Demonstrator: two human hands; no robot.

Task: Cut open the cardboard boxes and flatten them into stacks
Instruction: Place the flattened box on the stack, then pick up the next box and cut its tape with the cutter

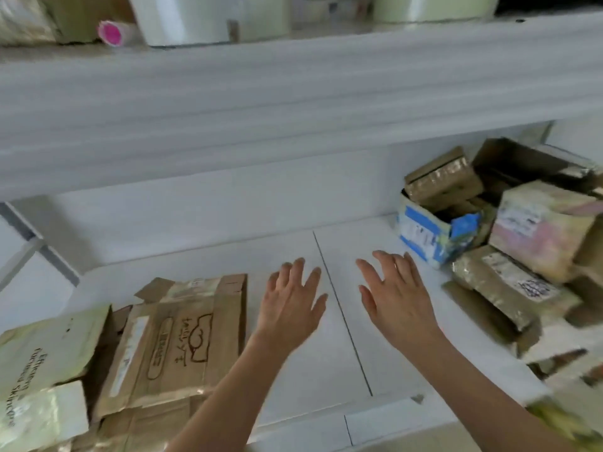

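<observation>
A stack of flattened brown cardboard boxes (169, 347) lies on the white table (375, 353) at the left, the top one printed with a logo. A pile of unflattened taped boxes (509, 282) sits at the right, among them a blue and white box (427, 236) with its top torn open and a larger box (541, 226) with a label. My left hand (290, 305) and my right hand (398, 298) hover over the bare middle of the table with fingers spread. Neither hand holds anything. No cutter is visible.
A thick white shelf (293, 109) overhangs the back of the table. On it stand white rolls (208, 17) and a small roll with a pink end (112, 32). Pale green printed packaging (42, 360) lies at the far left. A seam (342, 314) runs down the tabletop.
</observation>
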